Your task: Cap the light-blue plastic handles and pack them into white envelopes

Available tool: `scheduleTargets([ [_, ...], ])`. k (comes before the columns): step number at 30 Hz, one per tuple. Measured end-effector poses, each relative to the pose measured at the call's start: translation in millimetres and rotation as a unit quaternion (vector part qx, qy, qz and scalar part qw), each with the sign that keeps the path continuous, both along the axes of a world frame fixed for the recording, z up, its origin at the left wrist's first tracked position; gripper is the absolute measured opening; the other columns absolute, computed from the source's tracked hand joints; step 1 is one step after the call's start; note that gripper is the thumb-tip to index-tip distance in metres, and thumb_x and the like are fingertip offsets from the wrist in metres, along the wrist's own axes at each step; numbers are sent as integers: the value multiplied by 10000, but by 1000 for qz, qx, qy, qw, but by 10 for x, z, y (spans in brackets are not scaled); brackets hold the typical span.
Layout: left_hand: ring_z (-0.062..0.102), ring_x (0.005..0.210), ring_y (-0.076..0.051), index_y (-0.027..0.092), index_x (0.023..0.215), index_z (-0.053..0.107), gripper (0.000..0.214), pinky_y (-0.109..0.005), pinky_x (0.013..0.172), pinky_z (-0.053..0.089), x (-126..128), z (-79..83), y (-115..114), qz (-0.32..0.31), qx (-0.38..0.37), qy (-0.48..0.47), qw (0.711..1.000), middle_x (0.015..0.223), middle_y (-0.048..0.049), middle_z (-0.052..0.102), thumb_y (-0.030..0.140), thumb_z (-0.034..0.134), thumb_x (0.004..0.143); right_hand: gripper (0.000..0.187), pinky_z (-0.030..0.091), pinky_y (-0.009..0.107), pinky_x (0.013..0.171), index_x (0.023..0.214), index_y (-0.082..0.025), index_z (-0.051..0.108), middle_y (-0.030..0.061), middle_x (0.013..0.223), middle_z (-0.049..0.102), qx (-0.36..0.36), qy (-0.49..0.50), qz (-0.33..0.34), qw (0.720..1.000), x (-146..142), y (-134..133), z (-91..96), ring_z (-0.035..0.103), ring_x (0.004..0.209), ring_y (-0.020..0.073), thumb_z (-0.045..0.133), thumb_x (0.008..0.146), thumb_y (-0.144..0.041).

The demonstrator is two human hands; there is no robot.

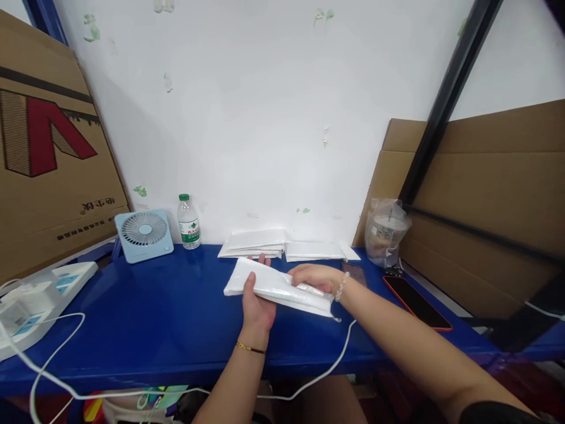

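Observation:
A flat, glossy white packet (265, 279) is held up over the blue desk, its right end lower than its left. My left hand (258, 306) grips it from below, thumb on top and fingertips showing behind the far edge. Across the packet's right half lies my right hand (314, 277), its fingers curled on the crinkled clear film there. A small dark piece hangs at the packet's right corner. Behind it, against the wall, lie a left stack of similar white packets (253, 240) and a right stack (314, 251).
On the left stand a light-blue fan (145, 234), a water bottle (189, 224) and a white power strip (76, 285). To the right are a bagged cup (385, 232) and an orange-edged phone (417, 301). A white cable (326, 372) crosses the desk's front edge.

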State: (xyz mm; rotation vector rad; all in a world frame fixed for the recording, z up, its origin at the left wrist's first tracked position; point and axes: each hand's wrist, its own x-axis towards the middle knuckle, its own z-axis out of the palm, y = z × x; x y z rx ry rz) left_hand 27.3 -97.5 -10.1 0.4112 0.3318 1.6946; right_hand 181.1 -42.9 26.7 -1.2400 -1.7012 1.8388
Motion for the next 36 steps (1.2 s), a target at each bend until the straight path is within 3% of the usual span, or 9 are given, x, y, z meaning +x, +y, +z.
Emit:
scheduleTargets([
  [2, 511, 1169, -213, 286, 1191, 524, 435, -365, 997, 389, -81, 44, 111, 51, -29, -2, 998, 1133, -35, 626, 367, 594, 770, 265, 480, 253, 667, 893, -159, 673, 23, 817, 681, 61, -11, 4, 998, -20, 72, -100, 608, 730, 156, 610, 639, -203],
  [7, 538, 1138, -201, 268, 1192, 533, 481, -354, 1009, 378, -236, 112, 326, 137, 0, 54, 989, 1114, -32, 632, 274, 670, 731, 418, 367, 368, 996, 1166, -211, 587, 60, 1210, 593, 258, 4, -106, 960, 197, 171, -331, 528, 1122, 214, 520, 754, -225],
  [11, 521, 1160, -211, 239, 1131, 582, 414, -361, 1017, 367, -264, 175, 429, 141, 34, 103, 984, 1147, -49, 626, 285, 684, 732, 639, 245, 409, 1089, 1348, -216, 419, 54, 1410, 409, 337, -58, -21, 939, 339, 73, -559, 341, 1306, 229, 484, 714, -158],
  [16, 508, 1172, -226, 239, 1076, 611, 386, -383, 1024, 351, -261, 269, 488, 147, 58, 156, 975, 1167, -48, 615, 309, 709, 710, 770, 122, 461, 1121, 1425, -210, 274, 86, 1484, 263, 441, -221, 38, 869, 229, 9, -747, 191, 1369, 278, 595, 734, -327],
  [19, 523, 1150, -229, 224, 1056, 615, 381, -383, 1015, 356, -268, 330, 509, 152, 67, 198, 966, 1170, -57, 608, 330, 711, 703, 650, 118, 479, 1114, 1425, -270, 258, 59, 1485, 270, 467, -269, 44, 841, 135, 20, -791, 197, 1369, 266, 470, 844, -469],
  [22, 551, 1104, -224, 203, 1056, 605, 407, -382, 998, 363, -314, 432, 547, 165, 70, 258, 949, 1156, -72, 606, 341, 716, 689, 552, 150, 468, 1107, 1398, -281, 316, 52, 1465, 316, 479, -285, 36, 829, 110, 19, -795, 223, 1361, 254, 375, 893, -494],
  [30, 581, 1017, -183, 206, 1184, 494, 580, -357, 949, 385, -510, 933, 604, 207, 119, 380, 894, 1080, -72, 620, 303, 723, 659, 624, 134, 455, 1110, 1382, -266, 358, 65, 1469, 306, 466, -280, 46, 838, 188, -10, -736, 216, 1363, 259, 415, 847, -582],
  [36, 599, 963, -185, 219, 1207, 451, 610, -350, 906, 424, -320, 1141, 540, 173, 192, 436, 862, 1044, -58, 615, 273, 715, 659, 637, 132, 455, 1109, 1381, -251, 367, 74, 1467, 308, 470, -277, 41, 837, 179, -4, -757, 222, 1359, 271, 424, 841, -584],
])
